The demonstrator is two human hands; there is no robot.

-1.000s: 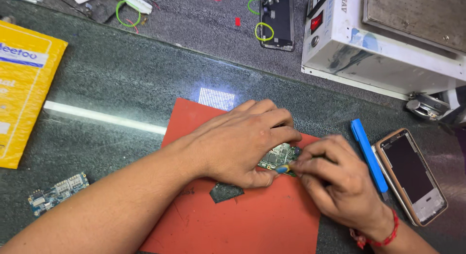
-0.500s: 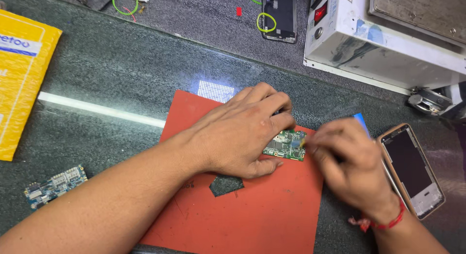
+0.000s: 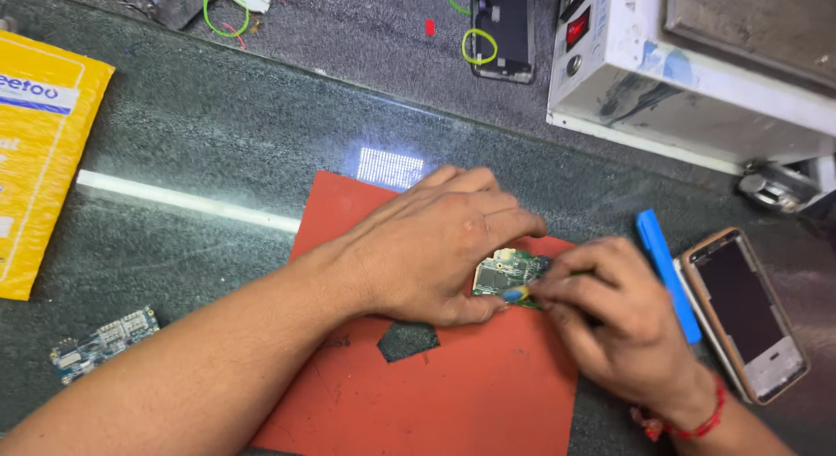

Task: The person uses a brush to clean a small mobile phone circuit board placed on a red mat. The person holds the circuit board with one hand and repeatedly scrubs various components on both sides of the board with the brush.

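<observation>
A: What sits at the middle of it?

B: A small green board (image 3: 508, 273), on the red mat (image 3: 453, 395), a little right of the mat's centre. The left hand (image 3: 427, 247) arches over it and clamps it by the edges, thumb below and fingers above.

A: And the right hand (image 3: 610, 321)?

B: Its fingers are pinched together on a thin tool with a yellow-blue tip (image 3: 515, 293). That tip touches the board's lower edge. A red band (image 3: 697, 417) circles the wrist.

A: What's the mat like?

B: Flat, with a dark cut-out (image 3: 407, 341) just below the left thumb. It lies on a dark speckled top (image 3: 218, 151), glossy, with a bright strip of light reflected across it.

A: And around the mat?

B: Just right of the right hand, a blue stick (image 3: 666, 269), and beside that a phone (image 3: 744, 312) lying face up. Far left, a yellow mailer (image 3: 39, 160); lower left, a second small board (image 3: 103, 343). Along the back, a grey pad (image 3: 374, 38) carries green rings (image 3: 479, 47) and a dark phone frame (image 3: 505, 25). At top right stands a white machine (image 3: 688, 81) with a red switch (image 3: 576, 29).
</observation>
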